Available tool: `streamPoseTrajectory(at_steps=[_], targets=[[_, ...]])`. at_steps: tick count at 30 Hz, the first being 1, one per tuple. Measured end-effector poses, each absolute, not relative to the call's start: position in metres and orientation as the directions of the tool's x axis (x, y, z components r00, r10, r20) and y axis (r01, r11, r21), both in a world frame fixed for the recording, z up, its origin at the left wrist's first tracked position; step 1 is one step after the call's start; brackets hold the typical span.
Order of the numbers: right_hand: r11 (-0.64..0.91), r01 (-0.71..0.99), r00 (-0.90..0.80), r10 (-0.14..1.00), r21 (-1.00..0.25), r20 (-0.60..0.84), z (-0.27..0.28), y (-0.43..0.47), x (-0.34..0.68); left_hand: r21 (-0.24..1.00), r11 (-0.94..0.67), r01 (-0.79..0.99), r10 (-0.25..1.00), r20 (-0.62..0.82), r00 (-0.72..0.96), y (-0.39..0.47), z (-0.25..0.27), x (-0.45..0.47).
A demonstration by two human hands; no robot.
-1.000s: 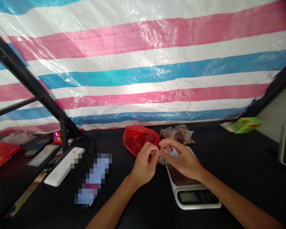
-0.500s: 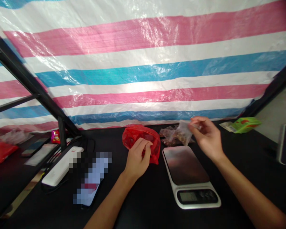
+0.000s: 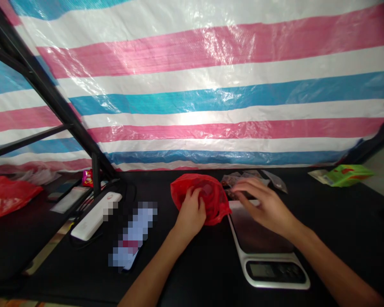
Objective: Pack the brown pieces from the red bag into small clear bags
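Note:
My left hand (image 3: 192, 213) is at the mouth of a red plastic bag (image 3: 217, 209), its curled fingers closed on the bag, with the fingertips partly hidden in the red folds. A kitchen scale (image 3: 262, 238) with a dark plate and a white body sits to the right of the bag. Above the scale's far end is my right hand (image 3: 262, 204), thumb and fingers apart, with nothing visible between them. Small clear plastic bags (image 3: 232, 179) with brownish contents lie behind the scale, partly covered by that hand. Another small clear bag (image 3: 277, 181) rests to their right.
To the left are a blurred-out phone (image 3: 134, 238), a white power strip (image 3: 96, 215) with black cables, and a dark metal frame post (image 3: 96, 170). Another red bag (image 3: 9, 196) lies at far left. A green packet (image 3: 348, 175) stands at back right, before a striped sheet (image 3: 211, 94).
My right hand has let go of a small clear bag, now behind the scale, and moved left towards the red bag. My left fingers have shifted in the red bag's mouth. The view has turned slightly left.

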State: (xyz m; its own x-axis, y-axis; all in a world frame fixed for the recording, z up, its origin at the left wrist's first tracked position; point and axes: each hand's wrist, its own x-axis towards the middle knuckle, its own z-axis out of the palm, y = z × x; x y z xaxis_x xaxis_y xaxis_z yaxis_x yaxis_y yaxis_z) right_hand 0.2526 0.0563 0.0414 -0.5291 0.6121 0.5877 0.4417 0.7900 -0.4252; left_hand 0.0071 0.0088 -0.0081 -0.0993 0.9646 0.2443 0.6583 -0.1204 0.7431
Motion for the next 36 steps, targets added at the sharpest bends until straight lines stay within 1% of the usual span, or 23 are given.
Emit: streamPoseTrajectory(at_steps=[2,4,6,8,9,10,11,12,13,15,18,21,23,24,25,27,28,29,30,31,33,34,36], targets=[[0.841,0.350,-0.661,0.534,-0.413,0.527,0.045,0.038,0.235,0.830,-0.133,0.542,0.959,0.246,-0.141,0.010,-0.011,0.009],[0.862,0.277,-0.700,0.484,-0.424,0.525,0.050,0.030,0.226,0.877,-0.124,0.465,0.954,0.235,-0.187,0.011,-0.016,0.010],[0.853,0.227,-0.661,0.490,-0.470,0.569,0.060,0.032,0.221,0.898,-0.122,0.422,0.950,0.229,-0.213,0.012,-0.023,0.011],[0.824,0.199,-0.603,0.529,-0.530,0.596,0.073,0.041,0.215,0.916,-0.130,0.379,0.951,0.223,-0.214,0.013,-0.029,0.012],[0.810,0.198,-0.600,0.546,-0.553,0.585,0.079,0.047,0.209,0.926,-0.136,0.353,0.953,0.220,-0.210,0.013,-0.031,0.013],[0.801,0.207,-0.639,0.546,-0.562,0.542,0.083,0.054,0.203,0.935,-0.144,0.325,0.955,0.217,-0.203,0.014,-0.032,0.013],[0.799,0.236,-0.711,0.530,-0.553,0.462,0.085,0.060,0.195,0.944,-0.152,0.294,0.957,0.214,-0.194,0.015,-0.032,0.014],[0.806,0.285,-0.778,0.511,-0.520,0.366,0.084,0.067,0.187,0.953,-0.155,0.260,0.961,0.206,-0.183,0.015,-0.032,0.014],[0.821,0.352,-0.825,0.499,-0.450,0.265,0.081,0.073,0.179,0.964,-0.150,0.221,0.966,0.190,-0.173,0.016,-0.030,0.015],[0.833,0.496,-0.840,0.532,-0.244,0.110,0.068,0.084,0.166,0.985,-0.109,0.132,0.977,0.131,-0.168,0.018,-0.025,0.015],[0.815,0.557,-0.818,0.572,-0.158,0.066,0.048,0.094,0.158,1.000,-0.005,0.008,0.981,0.006,-0.192,0.019,-0.017,0.014],[0.801,0.586,-0.800,0.596,-0.124,0.069,0.038,0.097,0.159,0.993,0.102,-0.064,0.969,-0.114,-0.219,0.020,-0.010,0.013],[0.792,0.600,-0.792,0.608,-0.108,0.055,0.036,0.098,0.162,0.988,0.119,-0.096,0.961,-0.139,-0.240,0.020,-0.007,0.013],[0.791,0.603,-0.792,0.609,-0.104,0.041,0.036,0.098,0.164,0.991,0.089,-0.099,0.961,-0.111,-0.253,0.020,-0.004,0.012],[0.790,0.604,-0.793,0.609,-0.103,0.026,0.035,0.099,0.165,0.997,0.021,-0.081,0.961,-0.042,-0.272,0.019,-0.001,0.011],[0.791,0.603,-0.795,0.606,-0.103,0.002,0.034,0.101,0.166,0.980,-0.194,0.050,0.938,0.200,-0.284,0.017,0.006,0.007],[0.791,0.602,-0.796,0.605,-0.105,-0.004,0.034,0.102,0.166,0.939,-0.307,0.155,0.905,0.339,-0.257,0.016,0.010,0.004],[0.792,0.601,-0.797,0.604,-0.108,-0.005,0.033,0.103,0.166,0.881,-0.388,0.270,0.875,0.445,-0.193,0.015,0.013,0.001],[0.795,0.596,-0.801,0.599,-0.115,-0.004,0.033,0.103,0.166,0.822,-0.426,0.377,0.861,0.497,-0.111,0.014,0.015,-0.003],[0.801,0.586,-0.807,0.590,-0.124,-0.001,0.033,0.103,0.165,0.769,-0.422,0.480,0.868,0.496,-0.032,0.013,0.017,-0.007],[0.819,0.554,-0.828,0.561,-0.153,0.004,0.035,0.104,0.165,0.681,-0.326,0.656,0.922,0.383,0.061,0.011,0.015,-0.013],[0.829,0.533,-0.841,0.541,-0.169,0.007,0.036,0.103,0.166,0.640,-0.262,0.722,0.949,0.306,0.073,0.011,0.013,-0.016],[0.844,0.499,-0.859,0.511,-0.198,0.011,0.039,0.104,0.167,0.581,-0.164,0.798,0.982,0.176,0.073,0.010,0.007,-0.021]])
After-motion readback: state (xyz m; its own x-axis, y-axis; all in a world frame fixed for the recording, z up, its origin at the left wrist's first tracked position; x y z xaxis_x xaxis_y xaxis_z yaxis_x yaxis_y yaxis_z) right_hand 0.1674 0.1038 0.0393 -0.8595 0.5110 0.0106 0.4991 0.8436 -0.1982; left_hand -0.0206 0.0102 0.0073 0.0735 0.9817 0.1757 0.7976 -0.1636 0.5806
